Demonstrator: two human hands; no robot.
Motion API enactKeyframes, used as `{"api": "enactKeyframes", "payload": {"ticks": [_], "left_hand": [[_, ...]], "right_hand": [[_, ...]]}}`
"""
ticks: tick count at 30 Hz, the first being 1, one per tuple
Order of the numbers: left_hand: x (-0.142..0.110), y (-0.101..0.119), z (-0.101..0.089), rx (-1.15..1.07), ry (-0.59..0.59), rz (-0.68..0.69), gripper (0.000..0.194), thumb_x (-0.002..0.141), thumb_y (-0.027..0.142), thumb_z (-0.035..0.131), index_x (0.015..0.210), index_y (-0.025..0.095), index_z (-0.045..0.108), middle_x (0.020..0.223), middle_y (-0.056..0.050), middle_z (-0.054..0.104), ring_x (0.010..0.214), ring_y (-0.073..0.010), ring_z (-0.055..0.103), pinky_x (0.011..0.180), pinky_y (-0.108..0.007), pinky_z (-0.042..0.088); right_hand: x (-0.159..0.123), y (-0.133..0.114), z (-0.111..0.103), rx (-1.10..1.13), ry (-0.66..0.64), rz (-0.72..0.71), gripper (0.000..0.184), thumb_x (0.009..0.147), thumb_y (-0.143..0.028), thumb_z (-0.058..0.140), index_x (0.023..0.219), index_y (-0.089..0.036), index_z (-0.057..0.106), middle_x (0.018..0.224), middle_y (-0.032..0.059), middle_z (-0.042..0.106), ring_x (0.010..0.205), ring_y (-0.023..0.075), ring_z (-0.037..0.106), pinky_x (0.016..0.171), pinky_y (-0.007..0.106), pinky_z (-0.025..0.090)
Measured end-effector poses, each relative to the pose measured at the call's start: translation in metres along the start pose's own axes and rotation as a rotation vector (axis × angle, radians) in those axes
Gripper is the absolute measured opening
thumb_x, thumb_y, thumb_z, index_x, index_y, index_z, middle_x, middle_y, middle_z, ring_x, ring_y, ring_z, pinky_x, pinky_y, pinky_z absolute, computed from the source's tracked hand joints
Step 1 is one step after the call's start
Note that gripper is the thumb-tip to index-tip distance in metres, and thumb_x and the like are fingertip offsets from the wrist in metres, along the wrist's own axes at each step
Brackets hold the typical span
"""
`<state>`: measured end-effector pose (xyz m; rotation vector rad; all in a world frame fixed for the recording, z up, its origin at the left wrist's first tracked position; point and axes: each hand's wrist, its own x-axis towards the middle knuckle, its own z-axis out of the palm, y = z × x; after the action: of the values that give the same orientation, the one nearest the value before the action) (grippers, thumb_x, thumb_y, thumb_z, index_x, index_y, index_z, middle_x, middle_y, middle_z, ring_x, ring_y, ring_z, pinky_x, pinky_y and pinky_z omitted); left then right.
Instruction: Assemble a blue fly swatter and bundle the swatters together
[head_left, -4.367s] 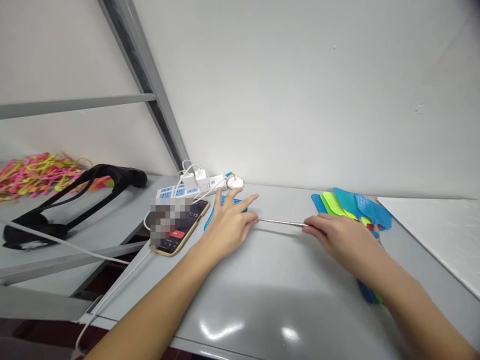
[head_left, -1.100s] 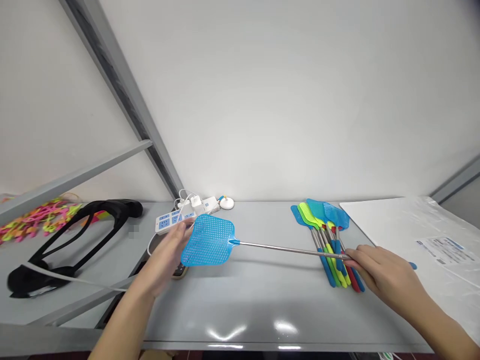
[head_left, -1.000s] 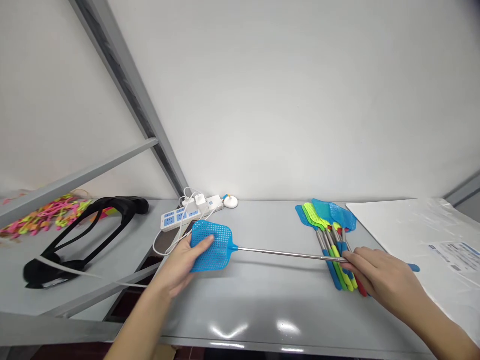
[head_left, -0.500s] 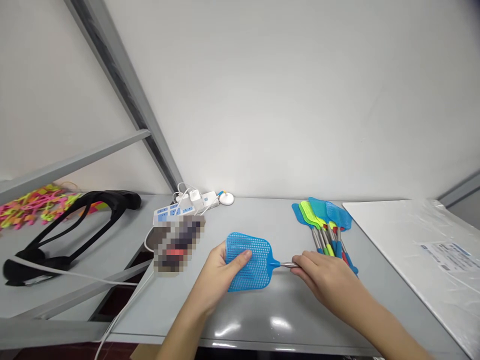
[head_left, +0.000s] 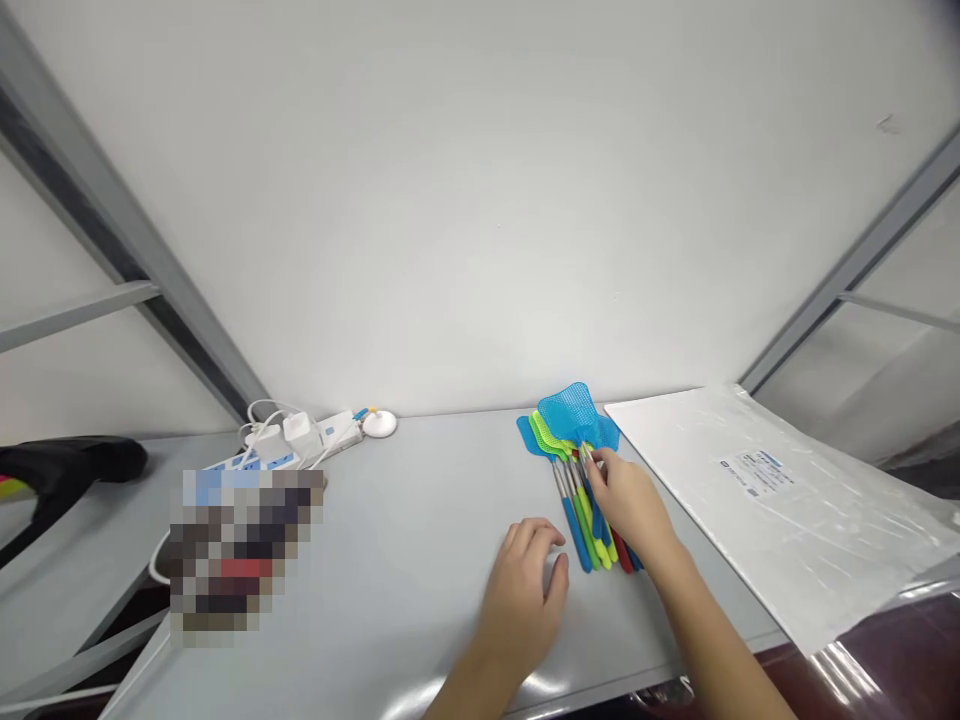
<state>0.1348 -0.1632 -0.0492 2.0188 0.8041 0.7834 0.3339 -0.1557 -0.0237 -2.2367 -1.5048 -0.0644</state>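
Note:
A pile of fly swatters [head_left: 581, 520] in blue, green and red lies on the grey table [head_left: 420, 520] near the back wall. My right hand [head_left: 630, 500] is on the pile, fingers pinched on the shaft of a blue fly swatter whose mesh head [head_left: 566, 410] lies on top of the others. My left hand [head_left: 525, 590] rests on the table just left of the pile's handles. Its fingers are loosely curved and apart, with nothing in them.
A white power strip [head_left: 292, 445] with plugs and a white round puck [head_left: 379, 423] sit at the back left, beside a blurred-out phone [head_left: 240, 540]. A plastic-wrapped white sheet [head_left: 757, 490] lies to the right. A black object [head_left: 67, 465] is at the far left. Grey frame struts [head_left: 847, 270] rise at both sides.
The blue swatter's long shaft got pushed short between both hands. My left hand let go of the mesh head, and my right hand carried the swatter right onto the pile.

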Motion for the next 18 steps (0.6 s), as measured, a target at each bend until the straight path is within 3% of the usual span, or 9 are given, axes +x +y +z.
{"api": "enactKeyframes", "payload": {"ticks": [8,11,14,18], "left_hand": [[0.049,-0.021,0.015,0.055,-0.005,-0.051,0.023,0.092,0.026,0.046,0.114,0.022,0.053,0.112,-0.010,0.059,0.108,-0.0260,0.055,0.095,-0.044,0.045],[0.064,-0.029,0.021,0.052,0.036,-0.099,0.022,0.092,0.027,0.045,0.112,0.020,0.054,0.109,-0.011,0.060,0.103,-0.0256,0.057,0.092,-0.044,0.046],[0.069,-0.036,0.025,0.024,0.064,-0.120,0.022,0.093,0.028,0.045,0.112,0.021,0.054,0.108,-0.010,0.060,0.103,-0.0246,0.057,0.092,-0.043,0.046],[0.068,-0.036,0.028,-0.045,0.094,-0.198,0.030,0.094,0.034,0.045,0.121,0.022,0.050,0.121,-0.010,0.056,0.115,-0.0247,0.053,0.100,-0.043,0.042]], "right_hand": [[0.005,0.011,0.021,0.121,0.025,0.090,0.033,0.098,-0.041,0.038,0.100,-0.021,0.063,0.072,0.0050,0.067,0.062,0.0195,0.063,0.053,0.026,0.032],[0.001,0.013,0.027,0.175,0.043,0.147,0.039,0.097,-0.047,0.038,0.112,-0.019,0.060,0.087,0.0092,0.068,0.069,0.0213,0.065,0.056,0.028,0.039],[-0.006,0.021,0.029,0.244,0.044,0.197,0.047,0.096,-0.053,0.036,0.119,-0.017,0.057,0.098,0.0123,0.066,0.081,0.0229,0.066,0.063,0.030,0.046],[-0.016,0.036,0.033,0.464,-0.025,0.298,0.052,0.097,-0.055,0.032,0.126,-0.018,0.054,0.096,0.0079,0.066,0.084,0.0206,0.066,0.071,0.030,0.050]]}}
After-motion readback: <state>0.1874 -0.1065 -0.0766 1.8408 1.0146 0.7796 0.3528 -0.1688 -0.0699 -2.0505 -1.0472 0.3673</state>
